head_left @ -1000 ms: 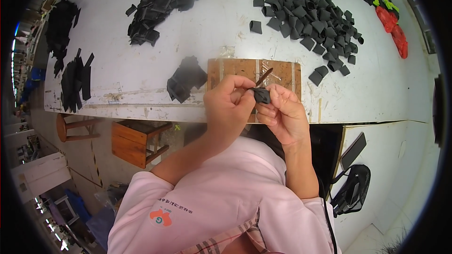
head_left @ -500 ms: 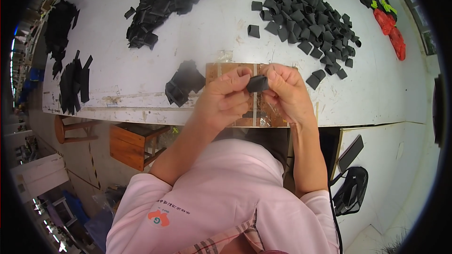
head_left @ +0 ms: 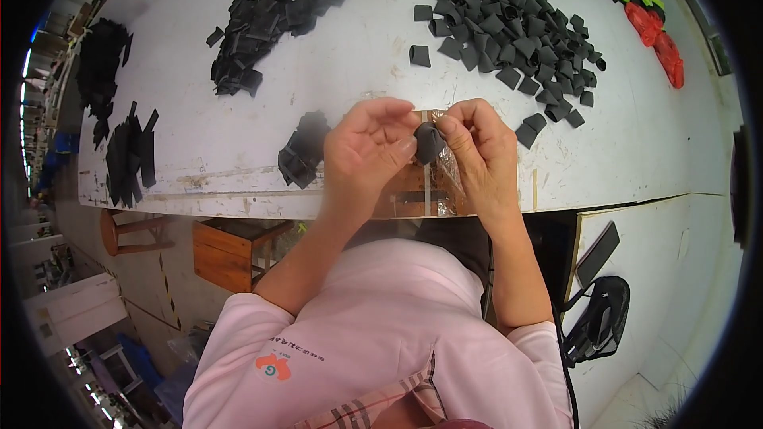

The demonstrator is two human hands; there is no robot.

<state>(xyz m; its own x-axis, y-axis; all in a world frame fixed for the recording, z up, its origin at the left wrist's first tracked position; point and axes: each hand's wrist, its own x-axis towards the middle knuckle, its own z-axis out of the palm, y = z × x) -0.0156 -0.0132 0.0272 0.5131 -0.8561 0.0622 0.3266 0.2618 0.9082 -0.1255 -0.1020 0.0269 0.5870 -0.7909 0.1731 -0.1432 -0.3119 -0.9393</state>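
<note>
My right hand (head_left: 482, 155) pinches a small black fabric loop (head_left: 429, 144) between thumb and fingers. To its left, my left hand (head_left: 367, 147) is open, its fingers apart and its thumb tip close beside the loop. Whether that thumb touches the fabric I cannot tell. Both hands are above a brown board (head_left: 401, 205) with strips of clear tape on it, at the table's near edge. Left of my left hand lies a small pile of black fabric pieces (head_left: 302, 151).
On the white table (head_left: 350, 56) are a heap of black loops (head_left: 517, 32) at far right and a heap of flat black pieces (head_left: 274, 24) at far left. Black strips (head_left: 127, 155) lie leftmost. Red bags (head_left: 656, 40) are at the right. A wooden stool (head_left: 222, 254) stands below.
My left fingers have let go of the loop and spread apart. The loop has turned more upright in my right hand. The whole view has shifted slightly.
</note>
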